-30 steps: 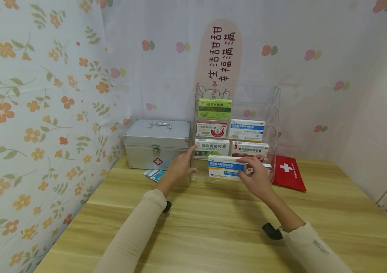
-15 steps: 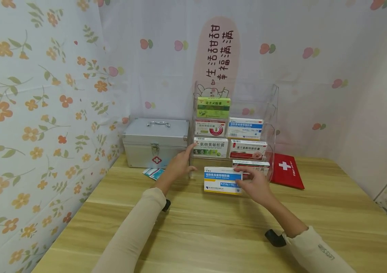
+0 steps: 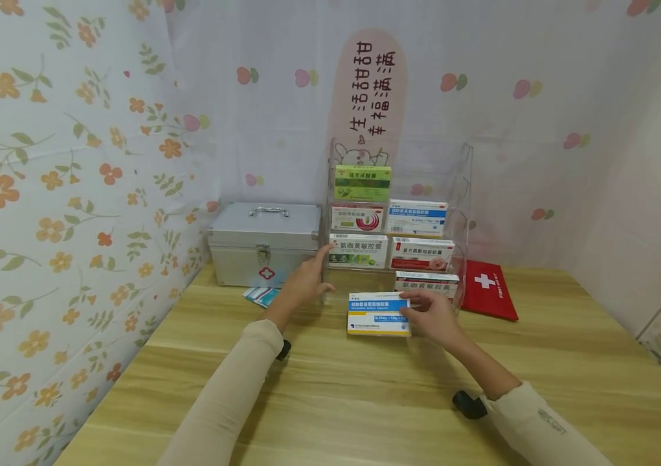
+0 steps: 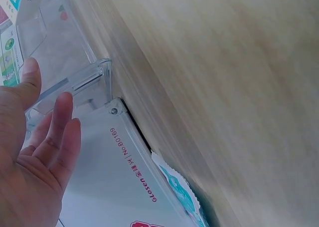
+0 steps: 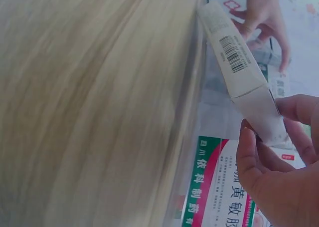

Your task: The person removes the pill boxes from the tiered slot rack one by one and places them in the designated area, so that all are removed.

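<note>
My right hand (image 3: 436, 317) pinches the right end of a blue-and-white medicine box (image 3: 378, 322), thumb on its front. The box is just in front of the clear display rack (image 3: 336, 291), low near the table. In the right wrist view, the box's barcoded side (image 5: 232, 55) shows. My left hand (image 3: 305, 283) is at the rack's left side, its index finger reaching the edge beside a white-and-green medicine box (image 3: 358, 252). In the left wrist view, the left hand's fingers (image 4: 62, 142) are loosely bent and spread; whether they touch the rack is unclear.
A silver medicine case (image 3: 248, 259) stands left of the rack, with a teal-and-white packet (image 3: 261, 296) before it. A red first aid pouch (image 3: 489, 288) lies to the right. Several boxes fill the rack, including a white one (image 3: 426, 283) at the lower right.
My right hand has drawn the blue-and-white box downward and away from the rack's front, uncovering the lower-right box. The left hand has stayed by the rack's left edge.
</note>
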The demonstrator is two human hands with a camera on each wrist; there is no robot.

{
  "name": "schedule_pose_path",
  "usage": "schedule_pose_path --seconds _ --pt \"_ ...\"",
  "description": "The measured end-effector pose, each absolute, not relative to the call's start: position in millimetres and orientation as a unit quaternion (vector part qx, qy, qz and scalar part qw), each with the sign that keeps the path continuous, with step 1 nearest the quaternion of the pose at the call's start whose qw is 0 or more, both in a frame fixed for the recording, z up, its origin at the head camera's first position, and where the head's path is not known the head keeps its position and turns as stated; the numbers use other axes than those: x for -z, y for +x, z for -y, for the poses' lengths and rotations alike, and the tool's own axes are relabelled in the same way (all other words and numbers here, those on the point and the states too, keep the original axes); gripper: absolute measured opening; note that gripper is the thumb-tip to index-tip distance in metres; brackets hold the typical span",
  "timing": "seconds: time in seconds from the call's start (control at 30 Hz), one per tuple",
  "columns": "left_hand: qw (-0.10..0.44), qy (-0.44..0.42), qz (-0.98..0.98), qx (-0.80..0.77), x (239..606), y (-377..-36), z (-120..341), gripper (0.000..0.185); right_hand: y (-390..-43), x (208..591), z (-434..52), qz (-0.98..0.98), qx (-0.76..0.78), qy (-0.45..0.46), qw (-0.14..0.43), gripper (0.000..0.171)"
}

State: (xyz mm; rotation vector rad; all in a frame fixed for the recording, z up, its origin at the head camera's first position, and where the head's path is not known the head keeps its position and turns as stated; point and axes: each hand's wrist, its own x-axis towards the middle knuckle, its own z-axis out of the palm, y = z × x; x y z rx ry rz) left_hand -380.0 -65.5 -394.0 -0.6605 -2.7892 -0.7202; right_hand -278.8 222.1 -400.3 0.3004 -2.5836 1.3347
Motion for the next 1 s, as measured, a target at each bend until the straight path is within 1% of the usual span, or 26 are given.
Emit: schedule_pose_path --seconds 0.1,0.27,0.37,0.43,0.53,0.73,1.0 --pt "0.097 -0.226 0.937 0.247 395 -381 67 0.103 -283 402 -221 0.882 -0.443 0.107 0.117 0.026" --pt "0.087 -0.219 0.940 0.246 395 -380 66 0.102 -285 404 -219 0.884 -0.438 0.119 0.108 0.025" --pt "0.078 -0.214 0.942 0.248 394 -380 64 0.102 -287 405 -218 0.884 -0.447 0.118 0.076 0.031" --pt "0.078 -0.212 0.942 0.250 393 -380 64 0.103 -288 406 -218 0.882 -0.453 0.120 0.045 0.036" --pt "0.081 -0.212 0.941 0.251 394 -381 64 0.103 -289 409 -215 0.879 -0.460 0.126 0.006 0.039" --pt "0.081 -0.213 0.940 0.254 395 -383 65 0.101 -294 414 -212 0.877 -0.456 0.153 -0.014 0.034" --pt "0.072 -0.214 0.940 0.255 393 -381 62 0.102 -306 423 -210 0.859 -0.470 0.196 -0.056 0.035"
